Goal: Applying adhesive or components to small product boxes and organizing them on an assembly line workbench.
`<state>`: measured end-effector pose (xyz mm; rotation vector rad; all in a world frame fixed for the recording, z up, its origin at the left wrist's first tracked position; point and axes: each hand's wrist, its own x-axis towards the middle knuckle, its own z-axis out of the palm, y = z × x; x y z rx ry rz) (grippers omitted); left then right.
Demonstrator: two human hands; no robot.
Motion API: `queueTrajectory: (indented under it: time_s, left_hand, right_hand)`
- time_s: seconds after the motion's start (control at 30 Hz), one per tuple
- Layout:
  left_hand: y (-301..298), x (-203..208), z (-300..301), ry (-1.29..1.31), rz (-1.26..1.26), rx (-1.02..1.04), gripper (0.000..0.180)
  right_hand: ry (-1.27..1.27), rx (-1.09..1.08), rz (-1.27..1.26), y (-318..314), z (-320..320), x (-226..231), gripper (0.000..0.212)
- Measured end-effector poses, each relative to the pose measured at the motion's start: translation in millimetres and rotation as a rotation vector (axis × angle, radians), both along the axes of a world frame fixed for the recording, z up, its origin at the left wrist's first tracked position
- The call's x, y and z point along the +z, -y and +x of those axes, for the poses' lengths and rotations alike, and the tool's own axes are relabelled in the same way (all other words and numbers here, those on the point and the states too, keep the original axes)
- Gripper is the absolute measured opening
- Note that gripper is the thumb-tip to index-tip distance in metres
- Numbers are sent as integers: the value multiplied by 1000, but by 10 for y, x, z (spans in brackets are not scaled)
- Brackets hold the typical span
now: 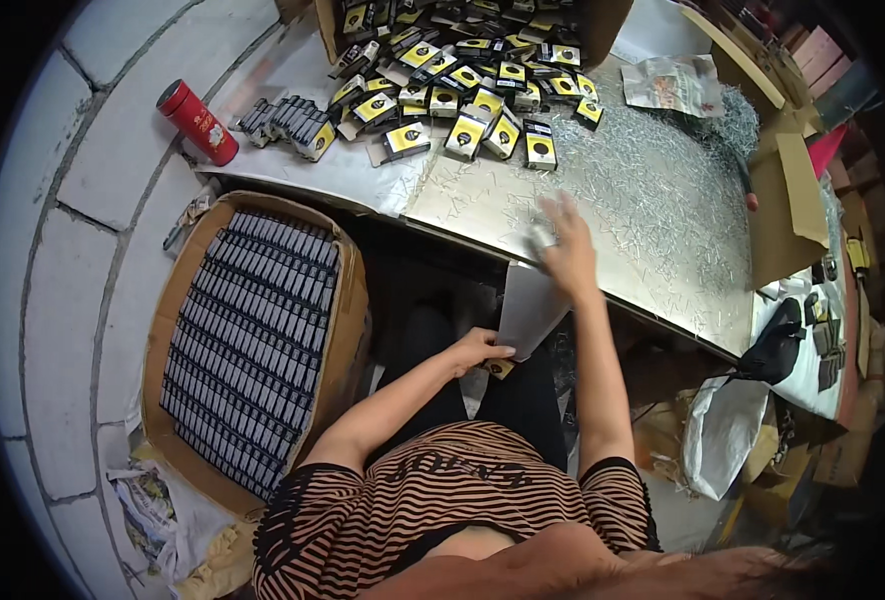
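My left hand (476, 350) is closed on a small yellow-and-black box (500, 369), held over my lap at the lower end of a grey sheet-metal chute (529, 312). The hand partly covers the box. At the table's near edge, just above the chute's top, my right hand (569, 256) has its fingers stretched out and somewhat blurred by motion. Loose thin metal pins or nails (653, 225) lie scattered over the metal tabletop (478, 205) and heap up at the right. Beyond my right hand lies a pile of small yellow, black and white boxes (466, 135).
At left stands a large carton (156, 385) packed with rows of small boxes. A red flask (200, 125) and a short row of boxes (298, 125) sit at the table's left end. An opened cardboard box (788, 210) and a white sack (723, 430) are at right.
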<state>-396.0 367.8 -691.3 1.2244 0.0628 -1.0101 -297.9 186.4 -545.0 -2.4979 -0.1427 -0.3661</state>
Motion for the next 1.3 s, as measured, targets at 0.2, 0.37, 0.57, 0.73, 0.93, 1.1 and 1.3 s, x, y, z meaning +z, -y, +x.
queueTrajectory:
  time_s: [0.2, 0.37, 0.57, 0.73, 0.93, 1.1, 1.3]
  left_hand:
    - [-80, 100, -221, 92, 48, 43, 36]
    - [-248, 13, -233, 36, -206, 8, 50]
    - [-164, -10, -274, -1, -259, 71, 58]
    - [-103, -176, -334, 37, -215, 127, 50]
    - [-184, -459, -579, 39, 0, -16, 42]
    - [-369, -336, -725, 7, -87, 170, 37]
    - [-401, 772, -893, 565, -94, 519, 60]
  right_hand:
    - [37, -16, -301, -311, -525, -138, 57]
    - [32, 126, -169, -141, -1186, 252, 40]
    - [-101, 97, 256, 1, -1617, -187, 47]
    - [-343, 255, 158, -322, -1735, -564, 30]
    - [-232, 117, 174, -62, -1774, -412, 31]
    - [-344, 30, 155, 42, -2041, -356, 21]
    - [-446, 242, 769, -96, -2061, -517, 42]
